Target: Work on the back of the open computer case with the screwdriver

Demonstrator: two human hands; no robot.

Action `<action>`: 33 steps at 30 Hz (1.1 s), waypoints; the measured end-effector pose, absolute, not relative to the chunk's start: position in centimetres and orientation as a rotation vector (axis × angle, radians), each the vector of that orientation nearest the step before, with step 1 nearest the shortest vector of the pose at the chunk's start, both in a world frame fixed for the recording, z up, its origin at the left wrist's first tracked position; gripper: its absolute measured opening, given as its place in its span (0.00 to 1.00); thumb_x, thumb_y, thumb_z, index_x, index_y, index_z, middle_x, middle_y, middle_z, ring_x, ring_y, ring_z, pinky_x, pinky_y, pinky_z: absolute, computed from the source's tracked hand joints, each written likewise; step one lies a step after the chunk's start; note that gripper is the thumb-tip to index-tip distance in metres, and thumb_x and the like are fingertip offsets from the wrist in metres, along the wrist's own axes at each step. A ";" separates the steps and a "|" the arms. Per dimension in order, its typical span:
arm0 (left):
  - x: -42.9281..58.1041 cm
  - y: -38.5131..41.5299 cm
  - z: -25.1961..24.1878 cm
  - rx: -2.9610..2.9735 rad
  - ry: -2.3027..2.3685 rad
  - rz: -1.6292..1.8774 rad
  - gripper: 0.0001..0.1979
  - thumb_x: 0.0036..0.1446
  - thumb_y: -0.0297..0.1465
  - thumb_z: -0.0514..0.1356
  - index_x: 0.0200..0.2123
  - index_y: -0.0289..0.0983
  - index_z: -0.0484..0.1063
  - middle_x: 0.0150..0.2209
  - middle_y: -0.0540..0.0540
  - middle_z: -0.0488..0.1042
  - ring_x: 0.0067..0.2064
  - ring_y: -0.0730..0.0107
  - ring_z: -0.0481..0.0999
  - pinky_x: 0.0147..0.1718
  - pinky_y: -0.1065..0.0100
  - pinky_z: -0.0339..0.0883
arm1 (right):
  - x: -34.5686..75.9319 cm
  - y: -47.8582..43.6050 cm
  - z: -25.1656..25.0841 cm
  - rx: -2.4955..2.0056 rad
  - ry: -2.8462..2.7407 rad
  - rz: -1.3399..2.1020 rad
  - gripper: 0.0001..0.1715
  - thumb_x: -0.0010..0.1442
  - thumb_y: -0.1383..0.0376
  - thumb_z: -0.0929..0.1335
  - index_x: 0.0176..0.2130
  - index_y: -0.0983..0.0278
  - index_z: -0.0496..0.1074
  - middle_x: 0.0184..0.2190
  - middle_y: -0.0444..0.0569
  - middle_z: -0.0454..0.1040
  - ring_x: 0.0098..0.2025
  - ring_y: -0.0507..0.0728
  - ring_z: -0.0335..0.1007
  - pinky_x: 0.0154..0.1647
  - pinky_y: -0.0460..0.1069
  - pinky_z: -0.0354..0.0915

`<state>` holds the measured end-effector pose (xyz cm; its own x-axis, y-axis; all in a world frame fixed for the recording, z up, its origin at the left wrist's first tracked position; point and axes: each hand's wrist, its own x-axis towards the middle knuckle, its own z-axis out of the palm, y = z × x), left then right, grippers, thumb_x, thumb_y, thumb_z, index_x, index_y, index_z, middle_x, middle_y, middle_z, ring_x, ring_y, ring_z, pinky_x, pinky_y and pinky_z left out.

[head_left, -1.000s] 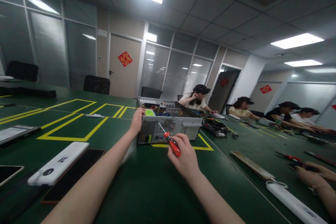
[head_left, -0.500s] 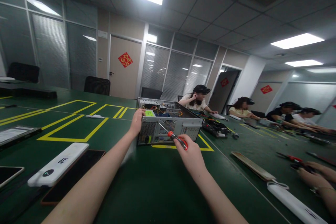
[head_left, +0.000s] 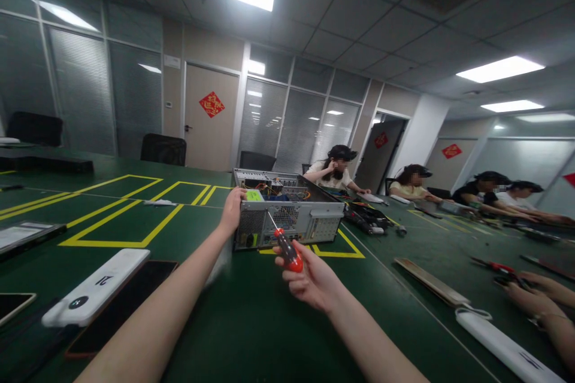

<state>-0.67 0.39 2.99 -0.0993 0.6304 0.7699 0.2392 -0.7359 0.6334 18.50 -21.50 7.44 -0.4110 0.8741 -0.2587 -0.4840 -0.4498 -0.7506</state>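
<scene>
An open computer case (head_left: 323, 227) sits on the green table, its grey rear panel facing me. My left hand (head_left: 232, 213) grips its left top corner, beside a block with a yellow-green label (head_left: 254, 195) inside the case. Red-and-black is the handle of the screwdriver (head_left: 287, 251) in my right hand (head_left: 312, 278), held between thumb and fingers. Its thin shaft points up and left to the top left part of the rear panel; whether the tip sits in a screw is too small to tell. Coloured wires show inside the case.
A white power bank (head_left: 101, 287) and a dark phone (head_left: 130, 305) lie at left, near a hard drive (head_left: 29, 239). To the right are a black tool bag (head_left: 363, 218), a long beige strip (head_left: 431, 281) and a co-worker's hands (head_left: 536, 299) with red-handled pliers. Several people sit beyond.
My right hand has shifted left and lower, its fingers now looser around the handle. The screwdriver has swung steeper, with its tip still at the same part of the panel. My left hand stays put.
</scene>
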 end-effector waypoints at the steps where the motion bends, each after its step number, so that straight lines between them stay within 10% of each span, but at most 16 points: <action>1: -0.6 0.3 3.0 1.883 0.950 1.908 0.18 0.65 0.35 0.40 0.28 0.41 0.64 0.45 0.44 0.75 0.58 0.63 0.68 0.63 0.57 0.56 | 18.4 -21.5 7.5 -0.781 -0.687 1.978 0.17 0.68 0.57 0.59 0.40 0.67 0.68 0.27 0.45 0.68 0.17 0.43 0.46 0.15 0.38 0.43; 11: -0.7 -0.1 3.4 1.884 0.919 1.906 0.17 0.64 0.35 0.40 0.28 0.41 0.63 0.44 0.45 0.75 0.55 0.63 0.70 0.64 0.57 0.56 | 18.7 -21.6 7.4 -0.877 -0.519 1.958 0.23 0.70 0.55 0.58 0.30 0.67 0.65 0.14 0.33 0.50 0.13 0.42 0.40 0.11 0.36 0.40; 17: -0.6 -0.1 3.4 1.863 0.923 1.927 0.18 0.65 0.36 0.40 0.27 0.41 0.63 0.43 0.44 0.75 0.55 0.62 0.70 0.64 0.57 0.57 | 17.9 -21.8 7.2 -0.867 -0.494 2.051 0.23 0.71 0.56 0.55 0.41 0.69 0.69 0.27 0.48 0.71 0.21 0.46 0.64 0.16 0.37 0.57; 26: -0.6 0.5 3.0 1.891 0.899 1.961 0.18 0.65 0.35 0.41 0.27 0.40 0.64 0.43 0.45 0.75 0.53 0.63 0.71 0.62 0.58 0.58 | 18.0 -21.4 6.7 -0.803 -0.421 2.112 0.20 0.69 0.55 0.59 0.34 0.68 0.66 0.19 0.37 0.59 0.14 0.41 0.43 0.11 0.35 0.41; 33: -0.6 0.6 2.9 1.877 0.931 1.947 0.18 0.65 0.35 0.41 0.28 0.40 0.65 0.44 0.44 0.75 0.56 0.63 0.69 0.62 0.58 0.58 | 17.9 -21.2 6.9 -0.817 -0.350 2.009 0.17 0.69 0.57 0.58 0.37 0.68 0.65 0.25 0.45 0.68 0.20 0.45 0.59 0.13 0.35 0.53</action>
